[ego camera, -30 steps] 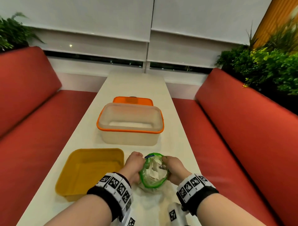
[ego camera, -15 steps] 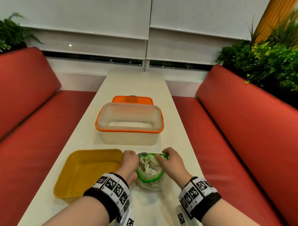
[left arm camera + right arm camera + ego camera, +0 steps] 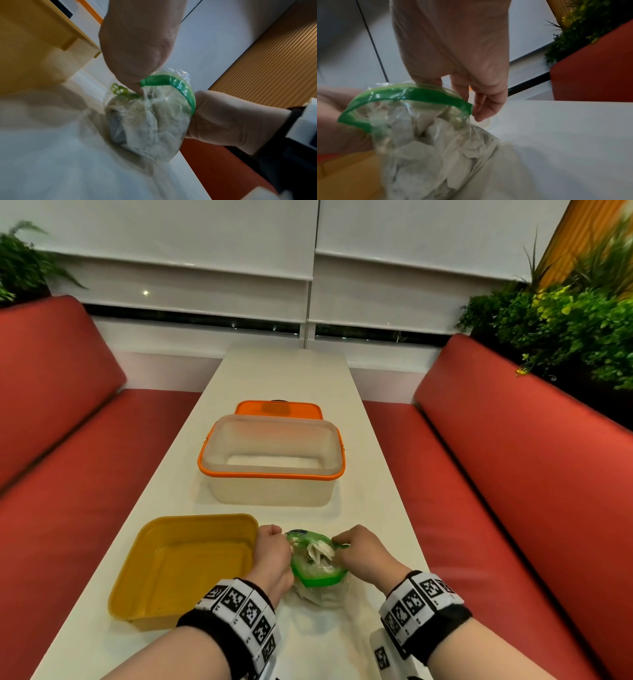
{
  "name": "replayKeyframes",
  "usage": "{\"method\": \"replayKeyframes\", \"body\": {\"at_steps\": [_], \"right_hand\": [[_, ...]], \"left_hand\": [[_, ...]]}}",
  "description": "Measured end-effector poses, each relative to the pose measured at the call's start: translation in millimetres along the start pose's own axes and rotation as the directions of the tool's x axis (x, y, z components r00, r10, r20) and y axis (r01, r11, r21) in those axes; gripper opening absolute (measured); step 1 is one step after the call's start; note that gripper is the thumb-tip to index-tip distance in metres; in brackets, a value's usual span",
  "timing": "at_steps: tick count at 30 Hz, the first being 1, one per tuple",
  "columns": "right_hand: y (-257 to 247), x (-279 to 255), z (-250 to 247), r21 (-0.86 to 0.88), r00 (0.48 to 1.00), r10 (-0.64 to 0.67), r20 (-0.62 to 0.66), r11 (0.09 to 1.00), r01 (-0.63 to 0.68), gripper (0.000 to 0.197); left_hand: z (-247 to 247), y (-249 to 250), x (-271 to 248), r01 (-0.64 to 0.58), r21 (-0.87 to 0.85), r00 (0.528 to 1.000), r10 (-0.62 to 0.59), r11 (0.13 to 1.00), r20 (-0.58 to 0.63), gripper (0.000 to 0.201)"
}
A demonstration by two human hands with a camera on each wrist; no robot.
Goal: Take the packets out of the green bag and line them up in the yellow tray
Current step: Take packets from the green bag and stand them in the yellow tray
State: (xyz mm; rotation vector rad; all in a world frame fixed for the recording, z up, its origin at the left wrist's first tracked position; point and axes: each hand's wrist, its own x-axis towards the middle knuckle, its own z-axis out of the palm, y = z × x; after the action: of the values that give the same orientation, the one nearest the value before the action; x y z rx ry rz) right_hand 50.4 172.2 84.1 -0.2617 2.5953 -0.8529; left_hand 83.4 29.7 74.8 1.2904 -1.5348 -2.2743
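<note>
The clear plastic bag with the green zip rim is pinched at nine and three o'clock by left hand and right hand, each grip closed on the rim, so the mouth is held wide for the white paper packets.

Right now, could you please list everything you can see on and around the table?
green bag: one, clear with green rim, on the table between the hands, mouth held open
packets: count unclear, pale, inside the bag
yellow tray: one, left of the bag
tub: one, translucent, orange rim, beyond the tray
lid: one, orange, behind the tub
table: one, white
benches: two, red, either side
plants: green, behind the benches
left hand: grips the rim
right hand: pinches the rim opposite
</note>
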Motion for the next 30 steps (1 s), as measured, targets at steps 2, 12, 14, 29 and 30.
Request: {"method": "replayKeyframes", "body": {"at_steps": [2,12,14,29,30], "right_hand": [[1.3,-1.5,0.5,-0.136,0.998,-0.017,-0.057,0.991,0.009,0.032],[23.8,3.7,-5.0,0.66,0.953,0.225,0.204,0.687,-0.303,0.035],[26.0,0.9,-5.2,0.693,0.948,0.22,0.231,0.647,-0.319,0.034],[9.1,-33.5,-17.5,0.505,0.959,0.283,0.02,0.825,-0.254,0.025],[10.3,-32.1,-15.0,0.604,0.955,0.291,0.049,0.753,-0.26,0.027]], "left_hand": [[1.8,-1.3,0.2,-0.009,0.007,1.0,0.009,1.0,0.004,0.039],[-2.3,-15.6,-5.8,-0.062,0.215,0.98,0.018,0.975,0.2,0.037],[-6.2,-14.9,-12.4,-0.145,0.295,0.963,0.066,0.944,0.262,0.031],[-28.1,-13.6,-26.9,-0.354,0.516,0.901,0.136,0.78,0.412,0.055],[-29.6,-14.9,-27.6,-0.334,0.451,0.905,0.148,0.828,0.399,0.055]]}}
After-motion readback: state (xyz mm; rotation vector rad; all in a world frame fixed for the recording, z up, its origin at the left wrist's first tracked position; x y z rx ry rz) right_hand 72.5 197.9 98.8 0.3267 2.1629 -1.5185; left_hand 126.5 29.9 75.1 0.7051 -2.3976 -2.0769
